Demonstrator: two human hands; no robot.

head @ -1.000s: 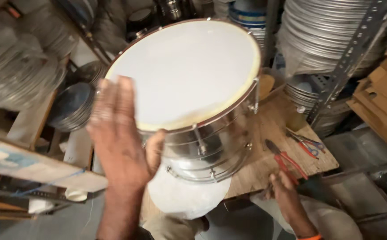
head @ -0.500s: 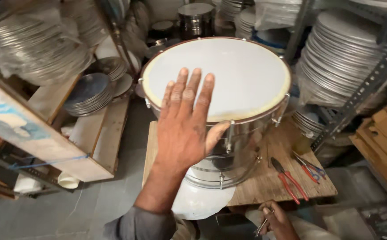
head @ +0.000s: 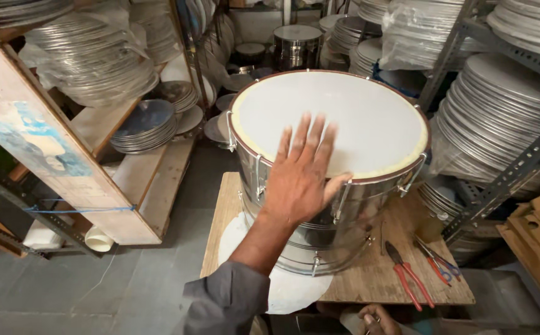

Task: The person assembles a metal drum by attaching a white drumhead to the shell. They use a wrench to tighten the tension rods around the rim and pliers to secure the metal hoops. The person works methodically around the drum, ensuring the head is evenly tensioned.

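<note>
A shiny steel drum with a white skin head (head: 338, 124) stands upright on the small wooden worktop (head: 369, 282), taking up most of the board and sitting toward its far side. The left hand (head: 301, 177) lies flat and released on the near part of the skin, fingers (head: 310, 133) spread and pointing away, the heel of the palm over the drum's near rim; it grips nothing. A round white disc (head: 282, 288) lies under the drum and juts out past the worktop's near edge. On the bare strip of board to the right of the drum lie red-handled pliers (head: 406, 273) and, just beside them, a second pair of small hand tools (head: 437, 260), close to the worktop's right edge. The right hand (head: 375, 319) shows only in part at the bottom edge, below the board; it seems curled around a small thin thing, but I cannot tell for sure. Open grey floor (head: 96, 291) lies to the left of the worktop. Shelves stacked with metal discs (head: 499, 105) press close on the right and behind, and a slanted wooden shelf frame (head: 65, 161) hems the left.
</note>
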